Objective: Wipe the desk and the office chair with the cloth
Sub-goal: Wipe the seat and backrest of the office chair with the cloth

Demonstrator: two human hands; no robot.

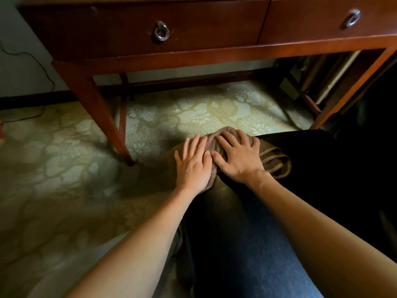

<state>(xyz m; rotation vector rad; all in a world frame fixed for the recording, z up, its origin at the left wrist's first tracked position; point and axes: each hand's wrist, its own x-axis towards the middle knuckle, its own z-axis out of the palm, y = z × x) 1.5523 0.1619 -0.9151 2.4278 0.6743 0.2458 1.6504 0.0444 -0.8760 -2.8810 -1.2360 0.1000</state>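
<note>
From the head camera, both hands lie flat on the brown cloth (274, 159), which is draped over the front left corner of the dark chair (318, 164) seat and hangs a little way down its left edge. The left hand (193, 166) presses the part of the cloth that goes over the edge, and the right hand (239, 157) presses the part on top of the seat, with the two thumbs almost touching. The fingers of both hands are straight and slightly spread, so they push down on the cloth and do not grip it. A folded bunch of cloth sticks out to the right of the right hand. The wooden desk (193, 54) stands just beyond the chair, showing its front rail, two drawers with ring handles (161, 32) and its legs on the patterned floor (64, 147). A thin cable (34, 59) runs down the wall at the left. The step in hand looks like wiping the chair seat, starting at this corner. Most of the seat lies uncovered to the right and probably remains to be wiped. The desk top is out of view, so I cannot tell whether it has been done.
</note>
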